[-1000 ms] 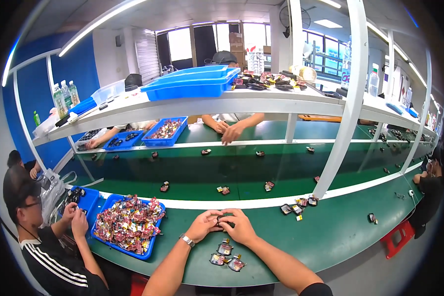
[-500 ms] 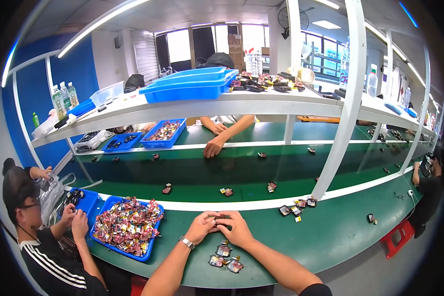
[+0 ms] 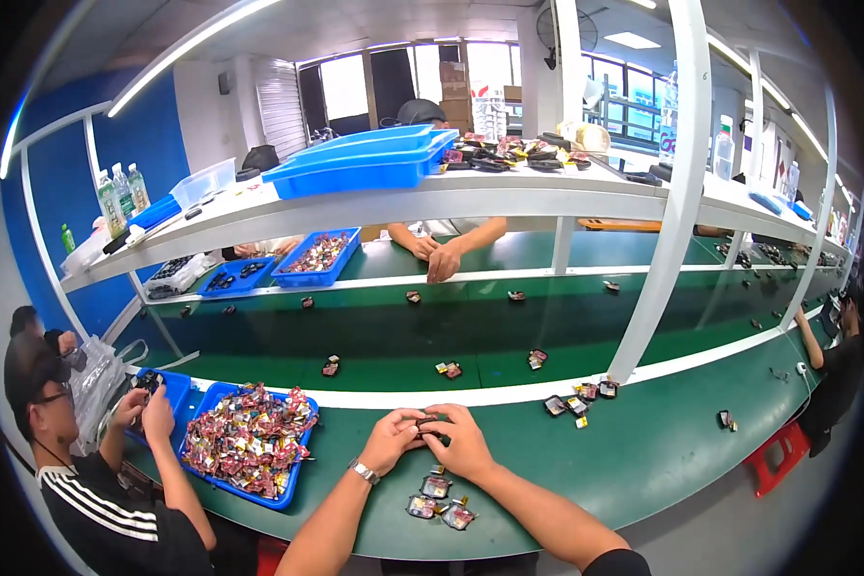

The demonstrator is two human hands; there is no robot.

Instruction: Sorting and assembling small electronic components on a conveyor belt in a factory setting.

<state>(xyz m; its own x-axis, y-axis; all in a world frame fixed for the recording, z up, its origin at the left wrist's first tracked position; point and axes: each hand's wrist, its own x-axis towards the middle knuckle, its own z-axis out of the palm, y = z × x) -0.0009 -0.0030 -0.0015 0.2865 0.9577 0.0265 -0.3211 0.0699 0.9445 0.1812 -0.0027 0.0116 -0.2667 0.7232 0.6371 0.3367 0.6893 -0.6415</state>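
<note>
My left hand (image 3: 391,444), with a watch on its wrist, and my right hand (image 3: 463,445) meet over the green bench. Between their fingertips they pinch a small dark part (image 3: 426,426), mostly covered by the fingers. Just below my hands, several small black-cased electronic assemblies (image 3: 436,488) with reddish and yellow bits lie on the bench top. Left of my hands stands a blue tray (image 3: 288,500) heaped with small red, yellow and silver parts (image 3: 245,442).
A co-worker (image 3: 86,461) sits at the left by another blue tray (image 3: 176,391). More assemblies (image 3: 578,403) lie by the white post (image 3: 658,259). Beyond the white rail, a green conveyor belt (image 3: 490,336) carries spaced pieces. Across it rest another person's hands (image 3: 442,261), below a shelf (image 3: 509,204).
Pieces on the near and far belt lanes have shifted slightly right. The person opposite has drawn a hand back from the belt. My hands stay nearly in place, still gripping the dark part.
</note>
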